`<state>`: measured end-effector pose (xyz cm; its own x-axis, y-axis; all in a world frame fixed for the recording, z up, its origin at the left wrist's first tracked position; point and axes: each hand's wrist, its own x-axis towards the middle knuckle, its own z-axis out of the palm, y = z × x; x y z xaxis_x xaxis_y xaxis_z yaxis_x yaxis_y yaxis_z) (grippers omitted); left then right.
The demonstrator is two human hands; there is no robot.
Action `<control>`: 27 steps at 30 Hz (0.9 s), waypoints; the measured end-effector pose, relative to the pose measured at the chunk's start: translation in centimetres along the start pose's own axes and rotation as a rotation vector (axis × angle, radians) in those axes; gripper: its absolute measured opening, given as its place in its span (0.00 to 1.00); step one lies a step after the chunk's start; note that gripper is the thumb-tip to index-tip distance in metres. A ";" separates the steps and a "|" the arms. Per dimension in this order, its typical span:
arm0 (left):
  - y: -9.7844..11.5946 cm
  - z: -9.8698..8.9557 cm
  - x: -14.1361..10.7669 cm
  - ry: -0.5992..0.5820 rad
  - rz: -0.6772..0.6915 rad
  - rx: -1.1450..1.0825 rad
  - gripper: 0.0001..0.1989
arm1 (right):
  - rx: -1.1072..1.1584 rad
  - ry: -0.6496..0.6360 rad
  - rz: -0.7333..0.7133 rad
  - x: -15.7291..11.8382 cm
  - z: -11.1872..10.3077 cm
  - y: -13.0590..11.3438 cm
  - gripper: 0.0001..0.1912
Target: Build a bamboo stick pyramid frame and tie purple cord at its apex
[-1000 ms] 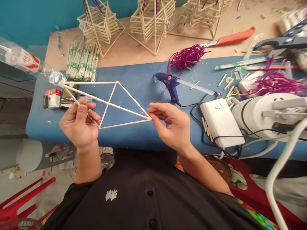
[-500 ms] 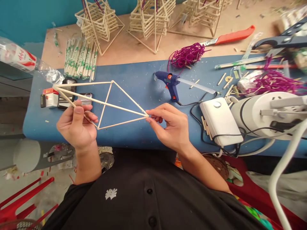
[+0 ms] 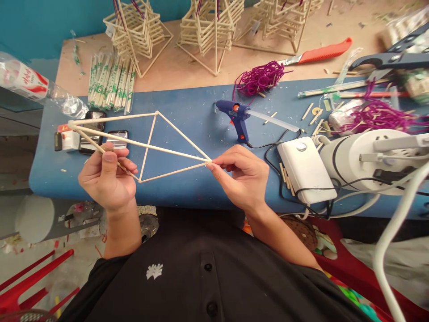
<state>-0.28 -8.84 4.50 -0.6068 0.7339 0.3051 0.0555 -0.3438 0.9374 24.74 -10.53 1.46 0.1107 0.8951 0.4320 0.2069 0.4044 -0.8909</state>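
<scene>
A pyramid-like frame of thin wooden sticks (image 3: pixel 174 151) is held up over the blue mat. My left hand (image 3: pixel 109 179) grips one of its sticks between thumb and fingers, near the lower left edge. At the right corner, where several sticks meet, my right hand (image 3: pixel 243 176) pinches the joint with thumb and forefinger. Beyond the right hand a blue hot glue gun (image 3: pixel 237 116) lies on the mat, with a clear glue stick (image 3: pixel 273 120) coming out of its back end.
Stacked stick structures (image 3: pixel 209 36) stand along the back. Wrapped chopsticks (image 3: pixel 110 82), a plastic bottle (image 3: pixel 30 80) and phones lie left. Purple cord (image 3: pixel 261 78), an orange-handled knife (image 3: pixel 325 50), a white power bank (image 3: pixel 306 170) and a power strip (image 3: pixel 362 156) sit right.
My right hand has shifted slightly to the right with its corner of the frame. The frame's left tip has moved a little left; both hands keep their hold.
</scene>
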 end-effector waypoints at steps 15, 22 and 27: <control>0.7 1.3 -3.7 -0.036 0.145 -0.023 0.09 | -0.251 0.171 -0.193 -0.5 1.0 0.2 0.11; -1.3 2.7 -2.0 -0.108 0.131 -0.076 0.07 | -0.252 -0.107 -0.162 -2.6 -1.9 -1.7 0.06; -2.6 4.2 -1.2 -0.191 0.133 -0.027 0.06 | -0.441 -0.291 -0.064 -3.1 -5.5 -2.7 0.07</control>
<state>3.60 -6.37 2.39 -0.4347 0.7774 0.4546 0.1022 -0.4589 0.8826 29.17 -15.47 3.29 -0.1767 0.9116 0.3712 0.6002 0.3987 -0.6934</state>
